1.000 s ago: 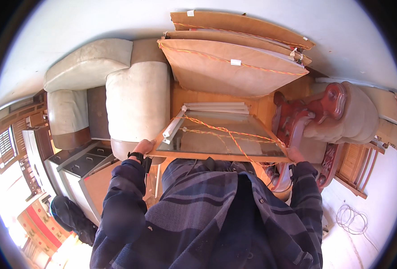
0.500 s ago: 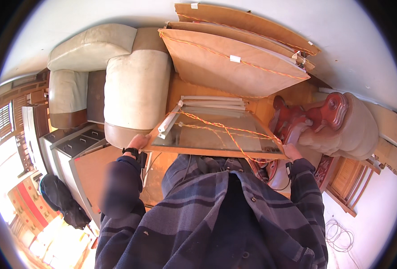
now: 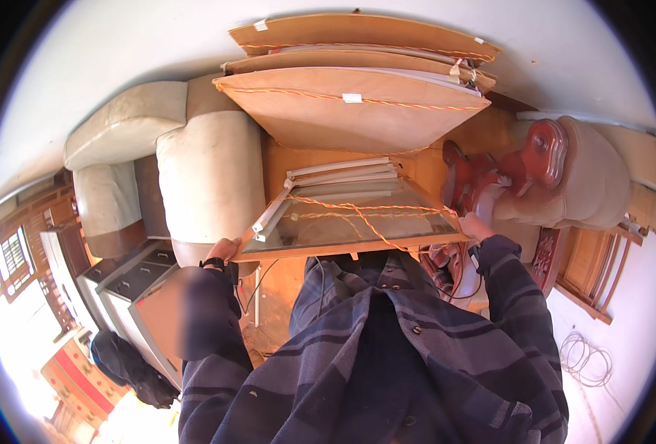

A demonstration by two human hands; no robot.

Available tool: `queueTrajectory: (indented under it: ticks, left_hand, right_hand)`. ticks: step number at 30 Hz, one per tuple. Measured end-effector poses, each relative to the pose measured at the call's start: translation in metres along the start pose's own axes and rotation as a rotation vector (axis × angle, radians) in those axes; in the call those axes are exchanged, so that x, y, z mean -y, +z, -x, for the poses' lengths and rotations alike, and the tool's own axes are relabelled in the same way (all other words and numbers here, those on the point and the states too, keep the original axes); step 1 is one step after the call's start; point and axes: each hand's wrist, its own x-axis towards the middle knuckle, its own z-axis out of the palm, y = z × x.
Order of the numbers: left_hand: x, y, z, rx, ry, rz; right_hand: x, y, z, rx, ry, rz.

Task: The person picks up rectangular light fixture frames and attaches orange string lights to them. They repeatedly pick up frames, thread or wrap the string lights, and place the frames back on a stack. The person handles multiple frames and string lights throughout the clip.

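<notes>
Before my body I hold a flat wooden-framed glass panel [image 3: 324, 229] with both hands. My left hand [image 3: 223, 250] is closed on its near left corner, and my right hand [image 3: 476, 226] grips the right corner. Red-and-yellow twisted wire [image 3: 324, 202] runs across the glass and trails over the near edge toward the right. Several white strips [image 3: 350, 169] show along the panel's far edge, and more lie along its left side. I cannot tell whether the far strips are attached. The fingertips under the frame are hidden.
Several large wooden boards [image 3: 350, 122] lean against the wall ahead, with similar wire on them. A beige sofa [image 3: 209, 170] stands left; red carved furniture [image 3: 542, 155] and a brownish cushion [image 3: 598, 177] are on the right. Drawers [image 3: 132, 280] sit at left, coiled cable [image 3: 585, 359] at lower right.
My view has shifted, so the boards and sofa appear farther left and the sofa lower. The panel looks slightly more foreshortened. Both hands keep their hold on it.
</notes>
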Motion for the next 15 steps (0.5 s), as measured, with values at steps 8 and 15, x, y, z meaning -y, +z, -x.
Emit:
queueTrajectory:
  ticks: [8, 15]
  left_hand:
    - [-0.05, -0.09, -0.038, -0.13, 0.183, -0.226]
    - [-0.121, -0.167, -0.051, -0.079, 0.149, -0.378]
  right_hand:
    - [0.01, -0.013, 0.001, 0.063, 0.203, -0.315]
    - [0.006, -0.061, -0.03, 0.153, 0.413, -0.609]
